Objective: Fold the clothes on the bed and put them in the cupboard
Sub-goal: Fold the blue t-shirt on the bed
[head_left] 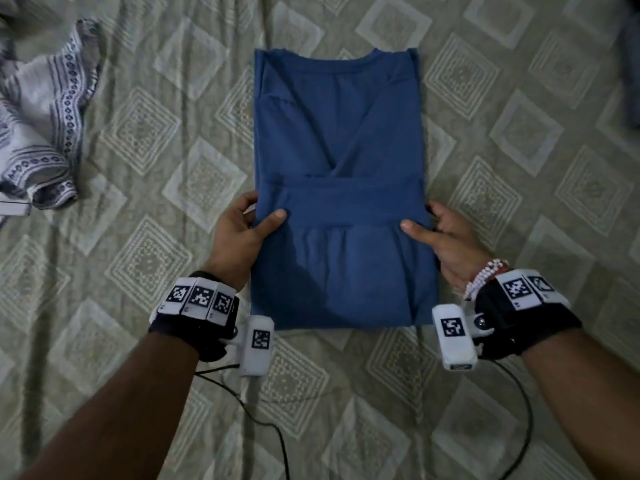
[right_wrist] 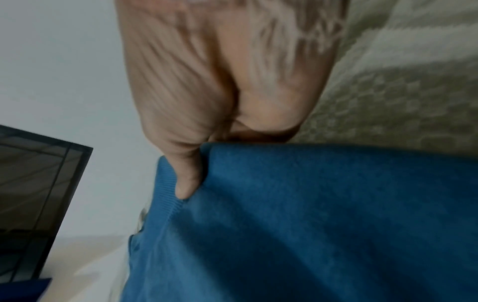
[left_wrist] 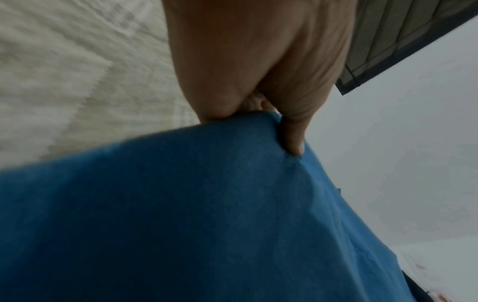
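Observation:
A blue T-shirt lies on the bed, folded into a long rectangle with its neckline at the far end. Its near part is lifted and doubled over towards the collar. My left hand pinches the left corner of that raised hem, thumb on top and fingers underneath. My right hand pinches the right corner the same way. In the left wrist view the thumb presses into the blue fabric; the right wrist view shows the same grip on the ribbed hem.
The bed carries a beige bedsheet with a diamond pattern. A crumpled white and grey patterned garment lies at the far left. Something dark shows at the far right edge. Cables trail from my wrists near me.

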